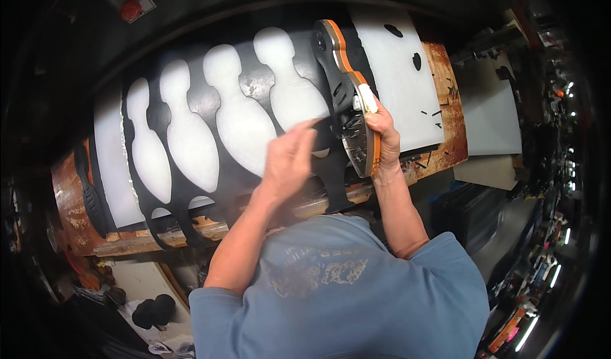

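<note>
In my right hand [386, 130] is a sole-shaped cutting die [372, 146] with a steel edge and an orange band, tilted up on its side over the sheet. Small dark scraps show inside it, and a white patch is on its rim by my thumb. My left hand [289, 162], blurred by motion, is closed just left of the die; what it pinches, if anything, is not clear. Under both hands lies a black sheet [254, 79] with several sole-shaped openings, through which white surface shows.
A white board [407, 92] with black scraps lies to the right on the worn wooden table [453, 130]. Black offcut strips [92, 190] lie at the left end. A red button [130, 10] is on the dark machine at the back. Pale sheets [490, 111] stand farther right.
</note>
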The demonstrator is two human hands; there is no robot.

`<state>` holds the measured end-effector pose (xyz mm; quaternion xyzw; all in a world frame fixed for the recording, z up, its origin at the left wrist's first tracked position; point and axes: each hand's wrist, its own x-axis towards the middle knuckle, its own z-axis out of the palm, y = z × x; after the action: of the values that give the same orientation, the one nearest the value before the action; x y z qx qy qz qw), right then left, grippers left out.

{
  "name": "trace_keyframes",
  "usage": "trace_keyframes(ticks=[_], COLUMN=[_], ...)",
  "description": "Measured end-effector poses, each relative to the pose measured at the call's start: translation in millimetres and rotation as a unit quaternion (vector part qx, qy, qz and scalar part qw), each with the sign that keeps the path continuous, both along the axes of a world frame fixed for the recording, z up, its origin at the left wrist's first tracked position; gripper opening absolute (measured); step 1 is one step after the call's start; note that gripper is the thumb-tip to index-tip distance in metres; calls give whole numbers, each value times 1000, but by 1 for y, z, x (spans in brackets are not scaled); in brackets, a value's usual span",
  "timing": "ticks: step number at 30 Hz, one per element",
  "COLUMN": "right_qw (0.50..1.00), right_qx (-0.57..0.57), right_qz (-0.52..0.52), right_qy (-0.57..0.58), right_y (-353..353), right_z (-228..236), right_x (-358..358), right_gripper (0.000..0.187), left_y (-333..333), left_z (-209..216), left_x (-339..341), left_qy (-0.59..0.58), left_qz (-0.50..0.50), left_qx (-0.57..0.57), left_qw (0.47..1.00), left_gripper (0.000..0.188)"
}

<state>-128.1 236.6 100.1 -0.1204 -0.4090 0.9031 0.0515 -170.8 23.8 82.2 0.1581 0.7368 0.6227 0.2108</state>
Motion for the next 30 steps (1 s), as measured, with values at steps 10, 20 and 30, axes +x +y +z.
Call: trace_keyframes(ticks=[10, 20, 30], right_qw=[994, 854, 958], right_qx=[-54, -419, 197], right_qz=[-85, -117, -189], right_qy=[44, 285, -85], right_y=[58, 117, 132], right_z=[12, 30, 5], right_x=[28, 7, 10], right_gripper=[91, 104, 80], left_y=[-129, -129, -129], left_z=[-19, -32, -30], left_x=[-52, -48, -46], left_qy=[143, 163, 154], left_qz=[277, 280, 279], left_qx=[-72, -63, -61], left_qw=[947, 944, 946], left_gripper=[30, 30, 29])
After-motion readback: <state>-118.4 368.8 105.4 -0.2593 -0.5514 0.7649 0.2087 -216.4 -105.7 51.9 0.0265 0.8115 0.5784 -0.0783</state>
